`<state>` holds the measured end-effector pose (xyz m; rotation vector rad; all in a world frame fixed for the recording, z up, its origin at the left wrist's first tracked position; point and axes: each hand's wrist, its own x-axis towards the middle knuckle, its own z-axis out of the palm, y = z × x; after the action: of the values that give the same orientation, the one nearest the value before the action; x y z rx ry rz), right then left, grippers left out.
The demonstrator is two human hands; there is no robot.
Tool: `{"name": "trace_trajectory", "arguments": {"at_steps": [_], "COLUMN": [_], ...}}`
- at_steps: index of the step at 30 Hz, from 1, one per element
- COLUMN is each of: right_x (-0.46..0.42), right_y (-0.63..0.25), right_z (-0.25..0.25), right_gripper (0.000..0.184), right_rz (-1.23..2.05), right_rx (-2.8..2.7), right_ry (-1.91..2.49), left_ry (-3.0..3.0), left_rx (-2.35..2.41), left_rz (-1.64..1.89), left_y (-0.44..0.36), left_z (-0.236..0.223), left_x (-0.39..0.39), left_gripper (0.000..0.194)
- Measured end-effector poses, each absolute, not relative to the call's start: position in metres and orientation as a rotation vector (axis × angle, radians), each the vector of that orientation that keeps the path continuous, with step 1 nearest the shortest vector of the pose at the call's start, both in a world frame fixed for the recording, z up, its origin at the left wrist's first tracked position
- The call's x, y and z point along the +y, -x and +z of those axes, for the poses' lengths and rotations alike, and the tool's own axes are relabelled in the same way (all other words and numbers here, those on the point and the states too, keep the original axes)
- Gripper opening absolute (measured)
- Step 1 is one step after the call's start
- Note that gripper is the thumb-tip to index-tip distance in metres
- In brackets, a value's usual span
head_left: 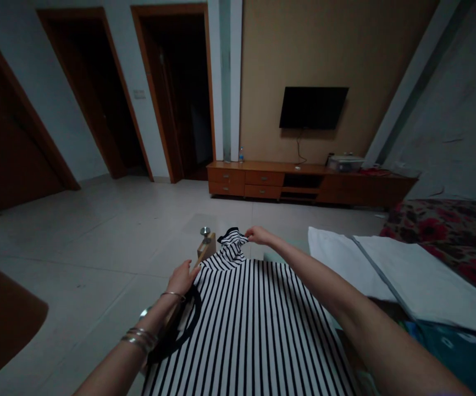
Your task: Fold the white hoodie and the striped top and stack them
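Observation:
A black-and-white striped shirt (258, 324) lies spread out in front of me, its black collar (197, 316) toward the left. My right hand (259, 235) reaches to the far end and pinches the edge of the short sleeve (232, 248), which is bunched and partly folded. At the shoulder seam beside the collar, my left hand (182, 277) has its fingers closed on the fabric. The shirt hides most of the surface under it.
A wooden corner with a metal disc (205, 231) juts out past the sleeve. White folded cloth (419, 269) and a teal printed item (460, 346) lie at right, near a floral-covered seat (448, 231). Farther back are a low wooden cabinet (263, 179) and a wall television (314, 108).

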<state>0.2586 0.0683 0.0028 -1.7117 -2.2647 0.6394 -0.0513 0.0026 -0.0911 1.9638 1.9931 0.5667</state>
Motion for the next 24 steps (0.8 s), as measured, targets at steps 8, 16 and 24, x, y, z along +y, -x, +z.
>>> {"name": "trace_trajectory", "arguments": {"at_steps": [8, 16, 24], "right_x": [0.172, 0.191, 0.241], "right_y": [-0.217, -0.302, -0.244], "right_z": [-0.031, 0.008, -0.015], "right_gripper": [0.031, 0.034, 0.024], "right_rz": [0.665, 0.519, 0.403], "right_rx": [-2.006, -1.816, -1.791], "right_ry": [1.882, 1.706, 1.797], "left_ry": [-2.005, -1.77, -1.438], "left_rx": [1.983, 1.669, 1.66], "left_rz": [0.239, 0.803, 0.936], "left_y": [0.019, 0.03, 0.063], "left_z": [-0.098, -0.076, -0.107], "left_x": [0.05, 0.045, 0.061], "left_gripper": [0.013, 0.015, 0.037]}}
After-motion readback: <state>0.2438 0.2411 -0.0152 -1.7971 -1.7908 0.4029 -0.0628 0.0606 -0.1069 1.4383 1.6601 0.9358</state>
